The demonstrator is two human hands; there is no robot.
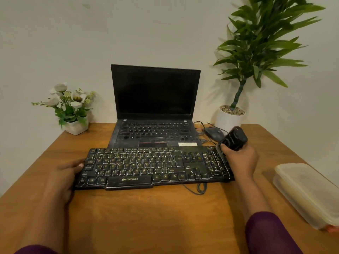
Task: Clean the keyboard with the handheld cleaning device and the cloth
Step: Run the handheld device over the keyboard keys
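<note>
A black, dusty keyboard (150, 165) lies across the middle of the wooden table (146, 217). My left hand (62, 176) holds its left end, thumb on the top edge. My right hand (240, 158) grips a small black handheld cleaning device (234, 138) at the keyboard's far right corner, its brush end touching the number-pad edge. No cloth is in view.
An open laptop (156, 110) with a dark screen stands behind the keyboard. A wired mouse (213, 133) lies to its right. A flower pot (76, 125) sits back left, a tall plant in a white pot (229, 120) back right. A lidded plastic box (308, 193) lies at the right edge.
</note>
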